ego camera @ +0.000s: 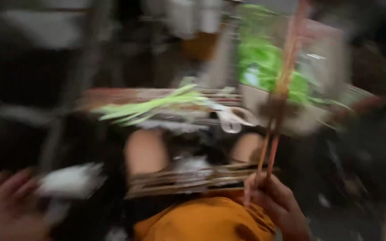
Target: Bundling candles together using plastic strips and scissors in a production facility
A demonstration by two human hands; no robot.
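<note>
Everything is blurred. At far left my left hand (3,203) lies with loose fingers beside a white scrap (70,180); I cannot tell if it touches it. In the middle, green stalks (150,106) lie on a slatted frame (193,180). Behind stands a clear bag (275,67) with green content. My right hand (275,203) is closed around thin reddish sticks (280,89), held upright.

Sticks (277,107): thin, reddish-orange, a small bunch, near upright, slightly tilted; lower ends gripped; image blurred.
White wad (70,180): crumpled, lower left.
</note>
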